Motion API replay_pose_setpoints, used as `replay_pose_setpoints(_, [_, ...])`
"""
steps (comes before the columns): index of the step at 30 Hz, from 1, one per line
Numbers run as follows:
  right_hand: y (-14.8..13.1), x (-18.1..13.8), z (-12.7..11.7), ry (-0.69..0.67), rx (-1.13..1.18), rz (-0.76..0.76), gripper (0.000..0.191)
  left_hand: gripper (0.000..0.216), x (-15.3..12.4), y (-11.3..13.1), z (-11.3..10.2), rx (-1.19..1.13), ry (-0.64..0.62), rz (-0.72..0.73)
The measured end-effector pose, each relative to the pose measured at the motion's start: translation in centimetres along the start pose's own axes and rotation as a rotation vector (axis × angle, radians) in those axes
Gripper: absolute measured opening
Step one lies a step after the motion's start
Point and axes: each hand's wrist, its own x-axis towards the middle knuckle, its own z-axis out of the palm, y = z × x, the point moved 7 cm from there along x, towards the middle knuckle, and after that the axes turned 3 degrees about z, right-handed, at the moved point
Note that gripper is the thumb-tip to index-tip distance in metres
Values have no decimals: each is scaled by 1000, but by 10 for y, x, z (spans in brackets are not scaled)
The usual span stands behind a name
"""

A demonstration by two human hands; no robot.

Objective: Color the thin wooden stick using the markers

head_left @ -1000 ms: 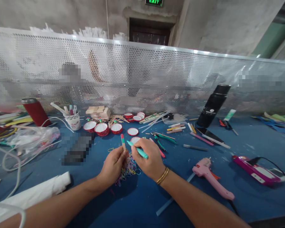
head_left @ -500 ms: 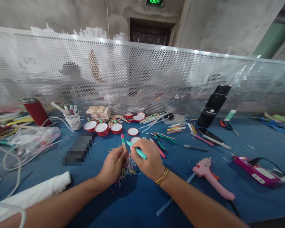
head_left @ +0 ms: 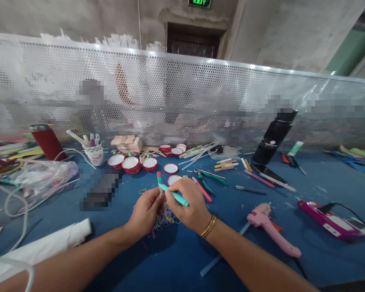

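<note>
As left hand [head_left: 146,211] pinches the stick [head_left: 159,178], right hand's [head_left: 190,207] pen [head_left: 174,195] seemingly touches it.

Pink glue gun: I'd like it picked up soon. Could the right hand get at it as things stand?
Likely yes for reach: the pink glue gun lies uncovered beside that forearm, nothing between. But the right hand is gripping a teal marker, so its fingers are busy.

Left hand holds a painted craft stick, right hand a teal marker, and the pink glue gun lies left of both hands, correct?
No. In the head view the pink glue gun lies to the right of the right hand; the rest stands.
</note>
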Motion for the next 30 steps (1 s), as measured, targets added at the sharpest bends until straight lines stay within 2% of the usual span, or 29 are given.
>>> replay_pose_setpoints(15, [-2,2,-9,70,-24,-6,9,40,-1,-1,1,25,10,-10])
replay_pose_setpoints(21, [-1,3,-6,46,-26,-16,10,40,0,0,1,23,-3,-3])
replay_pose_setpoints(26, [0,3,-10,102,-58,-4,10,40,-1,0,0,37,4,-21])
replay_pose_setpoints(30, [-3,2,-7,58,-40,-27,8,40,-1,0,1,20,-3,-7])
